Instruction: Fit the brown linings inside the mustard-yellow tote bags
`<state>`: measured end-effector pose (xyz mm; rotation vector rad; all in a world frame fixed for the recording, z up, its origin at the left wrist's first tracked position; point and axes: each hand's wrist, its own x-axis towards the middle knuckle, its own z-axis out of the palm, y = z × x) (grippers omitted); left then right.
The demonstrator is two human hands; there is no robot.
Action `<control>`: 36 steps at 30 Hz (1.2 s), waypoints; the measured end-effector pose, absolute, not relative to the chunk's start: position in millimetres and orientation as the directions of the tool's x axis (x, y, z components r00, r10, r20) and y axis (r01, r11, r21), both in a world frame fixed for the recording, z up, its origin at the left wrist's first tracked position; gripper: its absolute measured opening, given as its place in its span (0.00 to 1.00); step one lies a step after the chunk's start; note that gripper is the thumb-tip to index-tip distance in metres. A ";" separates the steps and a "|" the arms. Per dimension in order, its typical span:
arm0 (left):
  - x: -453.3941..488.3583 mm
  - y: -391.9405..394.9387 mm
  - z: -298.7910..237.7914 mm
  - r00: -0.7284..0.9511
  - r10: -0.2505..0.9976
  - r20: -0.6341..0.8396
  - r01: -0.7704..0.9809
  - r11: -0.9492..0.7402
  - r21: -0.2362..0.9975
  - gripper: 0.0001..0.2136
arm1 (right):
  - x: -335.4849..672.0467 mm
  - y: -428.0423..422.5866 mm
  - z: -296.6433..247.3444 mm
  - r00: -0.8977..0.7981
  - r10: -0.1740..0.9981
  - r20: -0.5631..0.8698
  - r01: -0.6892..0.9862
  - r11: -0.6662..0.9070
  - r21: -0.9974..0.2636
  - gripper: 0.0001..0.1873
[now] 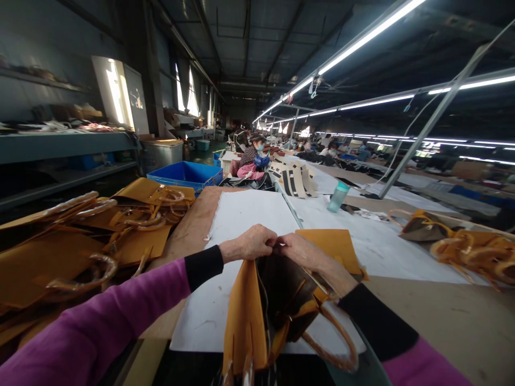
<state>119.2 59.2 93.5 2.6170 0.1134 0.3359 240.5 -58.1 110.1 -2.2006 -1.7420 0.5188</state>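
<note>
While a mustard bag (pixel 243 316) is held over the near end of a white sheet (pixel 253 209), its dark lining exposed, a film-wrapped handle (pixel 348 356) is left hanging at its right side. The handle could be snagged by the right sleeve (pixel 380 321), which is held near it. The bag's far edge appears to be pinched by the curled fingers of the left hand (pixel 256 242) and the right hand (pixel 298 250), brought together there; what exactly is gripped between the fingertips cannot be told. That edge could be creased or pulled askew if it is tugged unevenly. Just beyond the right wrist, a mustard panel (pixel 328 247) is seen; it could be scuffed if it is brushed by the forearm. Farther off, a bottle (pixel 338 197) is stood on the right, and a blue bin (pixel 177 183) is placed on the left.
</note>
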 end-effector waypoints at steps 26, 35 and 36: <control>132.2 40.4 84.1 0.992 0.085 0.098 -0.019 -0.654 0.757 0.08 | 223.6 -116.1 101.6 0.541 0.840 0.049 0.834 -0.527 -0.164 0.16; 108.4 28.0 99.4 0.961 0.271 0.053 0.179 -0.758 0.627 0.16 | 227.0 -97.0 104.1 0.403 0.915 0.017 0.904 -0.395 -0.166 0.14; 94.4 21.2 101.2 0.943 0.329 0.058 0.229 -0.763 0.604 0.20 | 226.3 -97.1 104.5 0.418 0.908 0.020 0.899 -0.410 -0.153 0.14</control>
